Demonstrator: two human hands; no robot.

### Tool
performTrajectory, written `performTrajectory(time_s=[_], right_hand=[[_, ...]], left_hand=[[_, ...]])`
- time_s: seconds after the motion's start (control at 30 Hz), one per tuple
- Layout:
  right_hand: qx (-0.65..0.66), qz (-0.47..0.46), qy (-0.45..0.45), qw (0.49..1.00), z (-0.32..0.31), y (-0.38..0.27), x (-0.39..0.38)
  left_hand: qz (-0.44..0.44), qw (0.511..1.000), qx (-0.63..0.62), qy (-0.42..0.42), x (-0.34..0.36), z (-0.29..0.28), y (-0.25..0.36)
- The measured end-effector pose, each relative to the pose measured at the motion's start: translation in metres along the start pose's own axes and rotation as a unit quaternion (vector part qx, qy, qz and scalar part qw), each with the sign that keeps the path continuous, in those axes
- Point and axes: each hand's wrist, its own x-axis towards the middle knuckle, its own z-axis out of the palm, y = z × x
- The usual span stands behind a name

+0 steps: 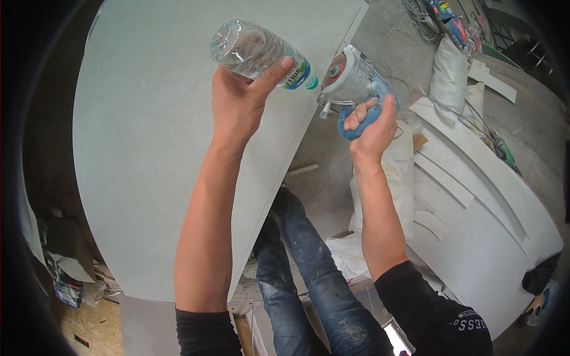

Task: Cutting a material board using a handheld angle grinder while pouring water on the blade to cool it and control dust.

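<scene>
My left hand (240, 101) is closed around a clear plastic water bottle (249, 47) with a green cap, tilted so the capped end points down to the right toward a power tool (347, 77). My right hand (371, 124) grips that tool's blue handle; the tool has a clear housing, a red round part and a small hose fitting, and sits at the right edge of a large pale board (142, 142). Whether the bottle touches the tool I cannot tell. My legs in dusty jeans show below, beside the board.
White sacks (448, 71) stand on the grey floor (392, 35) at upper right, with coiled cables (424, 18) and a green tool (504, 151). Another white board (487, 261) with cut strips lies at right. Debris and a wood-chip panel (83, 332) are at lower left.
</scene>
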Motion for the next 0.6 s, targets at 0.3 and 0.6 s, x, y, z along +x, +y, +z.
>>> performTrajectory(time_s=[0.3,0.6], right_hand=[[0.003,-0.003,0.000,1.000,-0.0003,0.0020,0.0012],[0.002,-0.008,0.003,1.000,0.0028,0.0034,-0.0002]], left_hand=[[-0.010,1.000,-0.018,-0.009,-0.0001,-0.0018,-0.0016],[-0.013,1.000,-0.013,-0.017,0.0008,-0.0022,-0.0051]])
